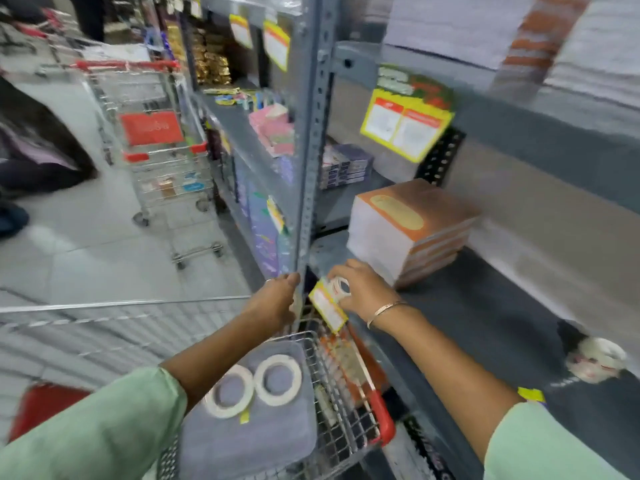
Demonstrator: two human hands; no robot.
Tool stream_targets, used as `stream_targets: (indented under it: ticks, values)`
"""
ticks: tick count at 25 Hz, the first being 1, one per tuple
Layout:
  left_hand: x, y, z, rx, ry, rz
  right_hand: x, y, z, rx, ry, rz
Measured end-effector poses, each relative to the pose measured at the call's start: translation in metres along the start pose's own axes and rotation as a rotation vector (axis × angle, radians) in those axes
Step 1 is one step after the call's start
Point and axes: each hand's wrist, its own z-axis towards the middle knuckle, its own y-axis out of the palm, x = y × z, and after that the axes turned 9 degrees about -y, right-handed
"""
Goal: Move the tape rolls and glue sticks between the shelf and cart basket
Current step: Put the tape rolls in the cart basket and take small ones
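Note:
Two white tape rolls [277, 380] lie side by side on a grey mat [249, 445] in the cart basket [341, 403] at the bottom centre. My right hand [363, 289] rests at the front edge of the grey shelf [485, 323], closed around a small clear tape roll [341, 286] beside a yellow price tag [327, 308]. My left hand [277, 299] reaches toward the shelf's upright post [306, 202], fingers bent; whether it holds anything is hidden. Another clear tape roll [599, 358] sits far right on the shelf. No glue sticks are visible.
A stack of orange and white boxes [408, 233] stands on the shelf just behind my right hand. A second wire cart [162, 161] stands in the aisle to the left, near a person [31, 150] at the left edge. Upper shelves carry packets and yellow tags.

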Motion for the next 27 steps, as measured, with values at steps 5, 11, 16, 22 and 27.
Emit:
stream_targets:
  ticks: [5,11,16,22,27]
  values:
    - [-0.117,0.040,-0.036,-0.032,-0.273,-0.003,-0.043,0.110,0.035,-0.169,-0.078,0.034]
    - [-0.167,0.159,-0.057,-0.174,-0.417,-0.051,-0.022,0.254,0.011,-0.521,0.084,-0.064]
    - [-0.160,0.263,-0.061,-0.269,-0.435,-0.114,0.014,0.339,-0.017,-0.658,0.152,-0.173]
    - [-0.163,0.328,-0.061,-0.304,-0.410,-0.063,0.036,0.379,-0.030,-0.704,-0.030,-0.346]
    - [-0.165,0.341,-0.054,-0.228,-0.392,-0.043,0.039,0.385,-0.031,-0.729,-0.058,-0.352]
